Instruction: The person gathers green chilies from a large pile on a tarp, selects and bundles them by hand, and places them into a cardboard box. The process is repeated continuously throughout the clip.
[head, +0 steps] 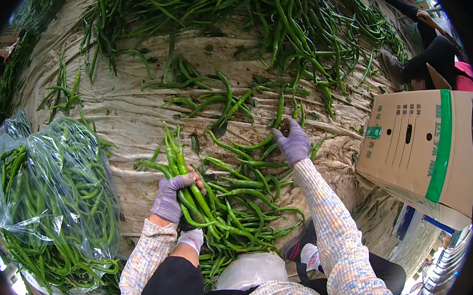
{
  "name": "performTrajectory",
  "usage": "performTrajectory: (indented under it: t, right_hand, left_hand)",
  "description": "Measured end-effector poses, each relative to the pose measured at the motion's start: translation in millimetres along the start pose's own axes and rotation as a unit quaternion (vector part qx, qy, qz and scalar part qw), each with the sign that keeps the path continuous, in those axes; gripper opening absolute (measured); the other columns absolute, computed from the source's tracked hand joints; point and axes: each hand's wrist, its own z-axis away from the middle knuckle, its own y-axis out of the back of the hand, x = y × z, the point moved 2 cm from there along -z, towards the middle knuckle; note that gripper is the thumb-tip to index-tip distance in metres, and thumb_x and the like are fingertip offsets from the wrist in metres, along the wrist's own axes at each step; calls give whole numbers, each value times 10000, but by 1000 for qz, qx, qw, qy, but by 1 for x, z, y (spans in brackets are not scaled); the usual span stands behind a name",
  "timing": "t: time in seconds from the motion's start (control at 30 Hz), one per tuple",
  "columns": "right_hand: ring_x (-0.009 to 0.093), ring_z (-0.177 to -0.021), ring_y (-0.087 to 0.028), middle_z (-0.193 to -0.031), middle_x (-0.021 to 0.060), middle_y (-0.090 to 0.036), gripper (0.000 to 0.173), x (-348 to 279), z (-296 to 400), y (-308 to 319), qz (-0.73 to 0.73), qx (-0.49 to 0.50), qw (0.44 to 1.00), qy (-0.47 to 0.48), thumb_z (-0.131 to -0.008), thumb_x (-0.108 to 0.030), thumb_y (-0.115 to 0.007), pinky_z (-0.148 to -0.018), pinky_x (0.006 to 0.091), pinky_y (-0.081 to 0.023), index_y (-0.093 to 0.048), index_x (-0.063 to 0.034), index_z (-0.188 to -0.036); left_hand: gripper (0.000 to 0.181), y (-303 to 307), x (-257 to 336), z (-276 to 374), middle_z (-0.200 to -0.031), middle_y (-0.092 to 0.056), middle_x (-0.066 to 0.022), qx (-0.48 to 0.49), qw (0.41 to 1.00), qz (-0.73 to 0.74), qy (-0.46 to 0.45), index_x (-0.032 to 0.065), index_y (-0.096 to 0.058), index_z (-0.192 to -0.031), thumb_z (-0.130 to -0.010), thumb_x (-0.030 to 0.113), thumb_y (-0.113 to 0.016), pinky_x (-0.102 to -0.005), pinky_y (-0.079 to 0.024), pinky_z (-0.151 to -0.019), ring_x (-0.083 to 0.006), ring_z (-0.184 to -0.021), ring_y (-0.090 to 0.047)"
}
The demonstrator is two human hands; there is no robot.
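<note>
My left hand (174, 193), in a grey-purple fingerless glove, is closed around a bunch of long green chili peppers (175, 158) with their tips pointing away from me. To the right, my right hand (292, 140), in a similar glove, reaches out over the cloth with thumb and fingers curled around the lower end of a green chili pepper (280, 108); whether it grips it I cannot tell. Between my legs and beneath both hands lies a loose pile of green chili peppers (243, 192).
A clear plastic bag (54, 193) full of peppers stands at the left, a cardboard box (413, 147) with green tape at the right. A large pepper heap (293, 16) covers the far side of the dirty cloth (127, 110). Another person's leg (428, 62) shows at the upper right.
</note>
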Motion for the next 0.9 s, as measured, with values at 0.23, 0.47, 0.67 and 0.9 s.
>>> performTrajectory:
  t: [0.23, 0.47, 0.67, 0.9]
  right_hand:
    - [260, -899, -645, -972, 151, -677, 420, -3, -24, -14, -211, -77, 963, -151, -751, -321, -719, -807, 364, -485, -639, -19, -1032]
    - [295, -892, -643, -944, 155, -670, 454, -36, -16, 4, 40, -23, 993, -109, -792, -399, -640, -826, 388, -485, -590, -73, -1104]
    - [210, -565, -594, -747, 41, -610, 412, -107, 75, 26, -85, 88, 954, 275, -861, -231, -607, -540, 339, -526, -487, -151, -1248]
    - [291, -733, -625, -892, 144, -609, 253, -124, 116, 10, -227, -128, 887, 381, -843, -121, -605, -646, 373, -520, -597, -42, -1083]
  left_hand:
    - [411, -6, -2, -1, -798, -611, -116, -16, 1000, -18, 18, 21, -494, -1040, -707, 76, -728, -397, -563, -641, -236, -688, -645]
    - [320, -15, 2, 4, -901, -629, -151, -19, 1000, -10, 4, 33, -509, -997, -731, -6, -682, -424, -576, -723, -289, -825, -667]
    - [291, -39, 4, 2, -1155, -584, -171, -93, 995, -24, -40, 15, -563, -1010, -734, -12, -652, -429, -508, -915, -309, -1068, -594]
    - [269, -26, -6, 0, -826, -650, -85, 4, 995, -91, -29, -30, -611, -973, -742, 100, -658, -320, -535, -697, -202, -718, -633]
